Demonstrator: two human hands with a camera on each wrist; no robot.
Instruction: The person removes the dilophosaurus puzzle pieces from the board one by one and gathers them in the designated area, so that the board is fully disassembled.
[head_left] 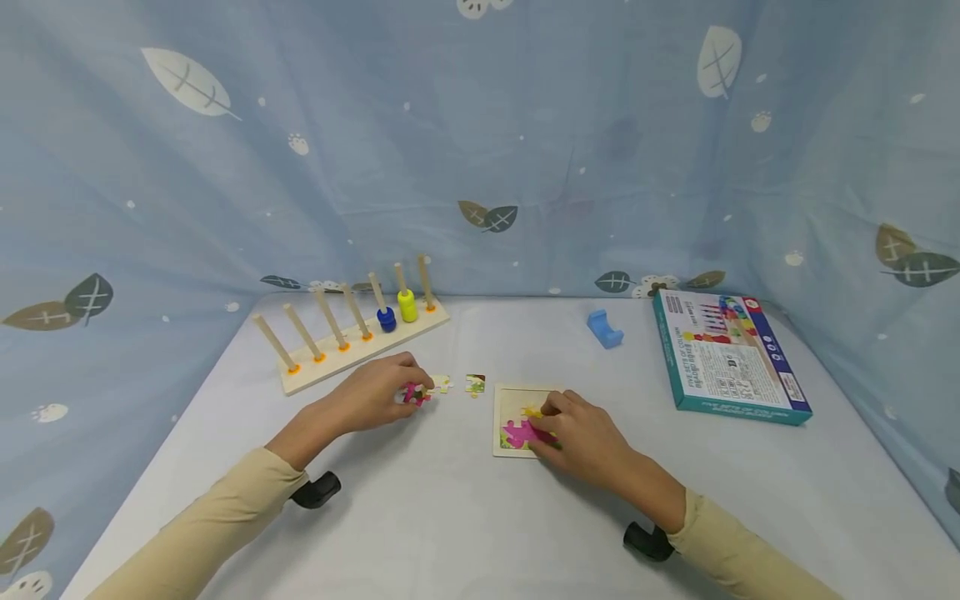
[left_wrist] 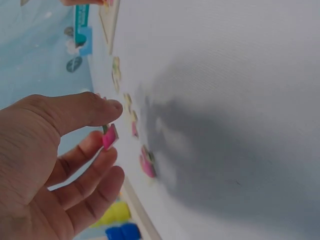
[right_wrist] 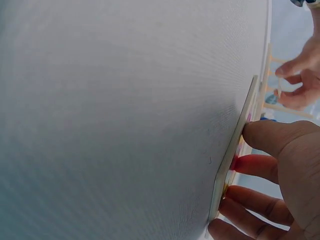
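My left hand (head_left: 371, 393) pinches a pink jigsaw piece (left_wrist: 109, 137) between thumb and fingers, just above the table. Under and beside it lie loose jigsaw pieces, among them a pink one (left_wrist: 147, 162) and a pale yellow one (head_left: 441, 384). Another piece (head_left: 476, 383), green and brown, lies between the hands. My right hand (head_left: 588, 437) rests on a square wooden puzzle tray (head_left: 513, 400), its spread fingers touching the pieces inside. Pink and yellow fitted pieces (head_left: 517, 433) show at the tray's lower part; the hand hides its right side.
A wooden peg board (head_left: 337, 363) stands at the back left, with blue rings (head_left: 386, 320) and yellow rings (head_left: 407, 306) on two pegs. A light blue plastic piece (head_left: 604, 329) lies behind the tray. At the right is a flat toy box (head_left: 727, 358). A patterned curtain hangs behind.
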